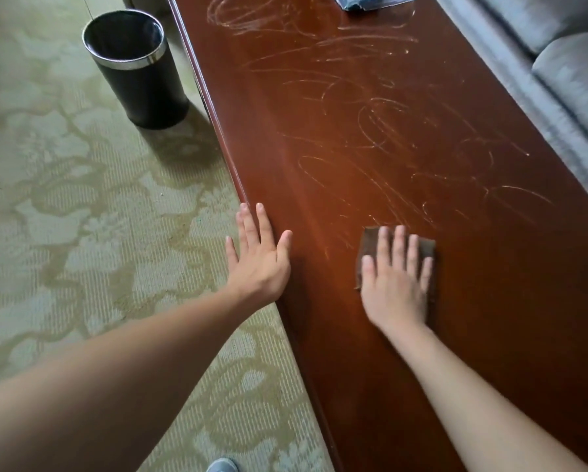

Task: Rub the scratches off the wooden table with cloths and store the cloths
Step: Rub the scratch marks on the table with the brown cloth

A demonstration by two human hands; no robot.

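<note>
A long reddish-brown wooden table (490, 301) runs from near me to the far end, and pale scratches (381, 131) loop across its middle and far part. My right hand (396, 284) lies flat, fingers spread, pressing a small brown cloth (371, 238) onto the tabletop at the near end of the scratches. My left hand (258, 257) rests open, palm down, on the table's left edge with nothing in it. A blue-grey cloth (367, 1) lies at the far end of the table, partly cut off by the frame.
A black bin (139, 80) with a silver rim stands on the patterned green carpet (81, 233) just left of the table. A grey sofa (565, 63) runs along the table's right side. The tip of a shoe (221, 465) shows at the bottom.
</note>
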